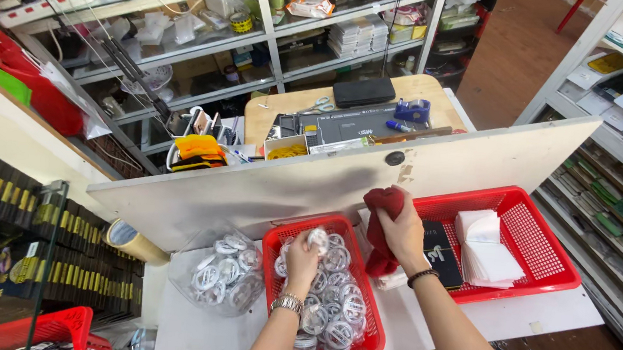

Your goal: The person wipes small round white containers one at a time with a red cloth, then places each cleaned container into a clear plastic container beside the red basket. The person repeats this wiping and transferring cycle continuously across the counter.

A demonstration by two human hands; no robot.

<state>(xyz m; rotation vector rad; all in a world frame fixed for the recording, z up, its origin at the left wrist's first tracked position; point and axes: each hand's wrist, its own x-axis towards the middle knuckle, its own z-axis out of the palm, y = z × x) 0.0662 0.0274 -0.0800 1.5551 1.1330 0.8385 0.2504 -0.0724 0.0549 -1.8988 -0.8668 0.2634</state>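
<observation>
Coiled white cable (318, 238) pinched in left hand (301, 259) grip over red basket (274, 247) at counter (515, 317) front edge; right hand (403, 230) grip clenched on red cloth (380, 225).

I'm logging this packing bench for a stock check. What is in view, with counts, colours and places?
Red baskets: two on the white table, one in front, one at right
Coiled white cables: many, in the front basket
Clear bag of coils: one, left of that basket
White sleeves: one stack, right basket
Black box: one, right basket's left end
Tape roll: one, tan, far left
White board: one, behind the baskets
Left hand: lifts one coil
Right hand: grips a red cloth
</observation>
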